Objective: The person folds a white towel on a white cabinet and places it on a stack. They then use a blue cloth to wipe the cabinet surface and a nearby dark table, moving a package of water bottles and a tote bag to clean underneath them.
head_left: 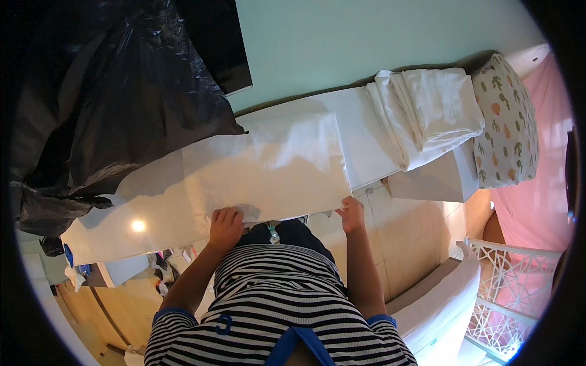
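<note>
A white cloth (274,169) lies spread on a long white table (361,132), its near edge at the table's front. My right hand (353,214) pinches the cloth's near right corner between thumb and fingers. On the cloth's near edge, further left, rests my left hand (227,226), its fingers bent over the fabric; whether they grip it I cannot tell. Folded white fabric (439,107) is stacked at the right part of the table, beside a pillow-like bundle with a cactus print (506,123).
A large black plastic bag (137,100) covers the table's back left. Below the right end stands a white cabinet (425,178). White-covered padding (430,311) and a white lattice panel (508,274) are at the lower right. Assorted items lie on the tiled floor (132,311).
</note>
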Action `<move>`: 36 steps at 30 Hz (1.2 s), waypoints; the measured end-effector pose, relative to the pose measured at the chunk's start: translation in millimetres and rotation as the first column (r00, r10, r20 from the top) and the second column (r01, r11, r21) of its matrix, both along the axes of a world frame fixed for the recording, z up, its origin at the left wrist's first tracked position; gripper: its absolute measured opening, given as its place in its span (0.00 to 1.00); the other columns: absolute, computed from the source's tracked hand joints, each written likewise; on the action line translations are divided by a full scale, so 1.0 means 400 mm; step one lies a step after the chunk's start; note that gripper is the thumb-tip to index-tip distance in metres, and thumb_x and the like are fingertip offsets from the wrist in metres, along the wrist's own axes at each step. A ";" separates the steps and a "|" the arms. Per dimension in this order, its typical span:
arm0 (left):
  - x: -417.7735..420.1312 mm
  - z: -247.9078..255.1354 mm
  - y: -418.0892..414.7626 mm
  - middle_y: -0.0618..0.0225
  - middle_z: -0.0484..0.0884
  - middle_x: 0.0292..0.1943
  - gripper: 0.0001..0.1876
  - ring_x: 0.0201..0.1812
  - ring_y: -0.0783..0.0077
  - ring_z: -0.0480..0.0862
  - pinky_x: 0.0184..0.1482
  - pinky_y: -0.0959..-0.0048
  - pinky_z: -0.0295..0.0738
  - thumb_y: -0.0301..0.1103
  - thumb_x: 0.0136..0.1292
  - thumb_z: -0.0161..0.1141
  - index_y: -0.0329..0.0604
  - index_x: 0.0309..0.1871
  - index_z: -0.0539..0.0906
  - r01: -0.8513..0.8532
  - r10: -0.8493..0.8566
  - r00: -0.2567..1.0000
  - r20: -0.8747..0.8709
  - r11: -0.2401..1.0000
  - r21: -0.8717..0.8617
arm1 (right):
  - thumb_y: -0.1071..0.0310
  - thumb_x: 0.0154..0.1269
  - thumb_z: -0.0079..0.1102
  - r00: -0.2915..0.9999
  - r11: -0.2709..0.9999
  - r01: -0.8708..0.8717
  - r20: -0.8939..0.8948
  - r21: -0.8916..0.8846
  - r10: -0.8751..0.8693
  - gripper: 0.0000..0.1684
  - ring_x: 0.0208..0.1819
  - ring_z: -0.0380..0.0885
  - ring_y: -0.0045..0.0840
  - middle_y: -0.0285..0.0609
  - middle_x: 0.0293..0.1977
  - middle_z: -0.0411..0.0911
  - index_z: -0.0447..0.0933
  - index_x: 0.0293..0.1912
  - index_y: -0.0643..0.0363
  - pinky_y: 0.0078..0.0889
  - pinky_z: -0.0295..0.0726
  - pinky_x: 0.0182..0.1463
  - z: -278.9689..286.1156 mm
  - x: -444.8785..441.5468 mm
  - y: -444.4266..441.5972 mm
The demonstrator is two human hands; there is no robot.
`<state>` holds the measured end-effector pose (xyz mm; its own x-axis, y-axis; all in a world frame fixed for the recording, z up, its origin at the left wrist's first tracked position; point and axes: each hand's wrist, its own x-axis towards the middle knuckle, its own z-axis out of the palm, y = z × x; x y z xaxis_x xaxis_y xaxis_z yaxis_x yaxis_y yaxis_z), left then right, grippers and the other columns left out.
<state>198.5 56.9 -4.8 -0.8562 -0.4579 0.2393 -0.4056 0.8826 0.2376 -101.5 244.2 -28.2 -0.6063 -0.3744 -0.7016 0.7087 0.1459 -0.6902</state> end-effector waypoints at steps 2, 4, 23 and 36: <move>0.026 -0.011 -0.002 0.63 0.73 0.42 0.21 0.46 0.58 0.72 0.51 0.55 0.64 0.32 0.42 0.61 0.44 0.44 0.74 -0.062 0.062 0.998 -0.012 0.998 0.022 | 0.69 0.50 0.57 0.979 0.980 -0.027 -0.195 0.198 0.066 0.16 0.38 0.73 0.26 0.40 0.36 0.74 0.70 0.40 0.61 0.30 0.72 0.45 -0.006 0.002 0.013; 0.039 0.014 -0.008 0.61 0.72 0.45 0.23 0.49 0.57 0.71 0.54 0.51 0.60 0.33 0.41 0.62 0.44 0.45 0.73 -0.127 0.127 0.992 0.026 0.992 -0.012 | 0.66 0.49 0.60 0.908 0.964 0.040 -0.411 0.264 0.075 0.17 0.37 0.70 0.20 0.38 0.36 0.74 0.70 0.40 0.59 0.25 0.70 0.40 -0.015 0.008 0.009; 0.145 0.107 -0.032 0.65 0.76 0.38 0.12 0.41 0.60 0.74 0.43 0.62 0.68 0.30 0.41 0.60 0.44 0.34 0.77 -0.091 0.062 0.993 0.105 0.951 0.296 | 0.62 0.61 0.56 0.893 0.970 -0.011 -0.434 0.245 0.120 0.11 0.25 0.71 0.14 0.32 0.25 0.74 0.76 0.32 0.62 0.20 0.73 0.26 0.013 -0.070 0.025; -0.364 0.007 -0.139 0.65 0.55 0.69 0.33 0.71 0.57 0.48 0.67 0.44 0.38 0.53 0.59 0.53 0.55 0.66 0.61 0.004 -0.010 0.998 0.067 0.997 0.083 | 0.62 0.61 0.56 0.896 0.984 0.012 -0.438 0.180 0.069 0.11 0.24 0.71 0.15 0.32 0.25 0.75 0.77 0.33 0.61 0.20 0.70 0.23 0.015 -0.052 -0.001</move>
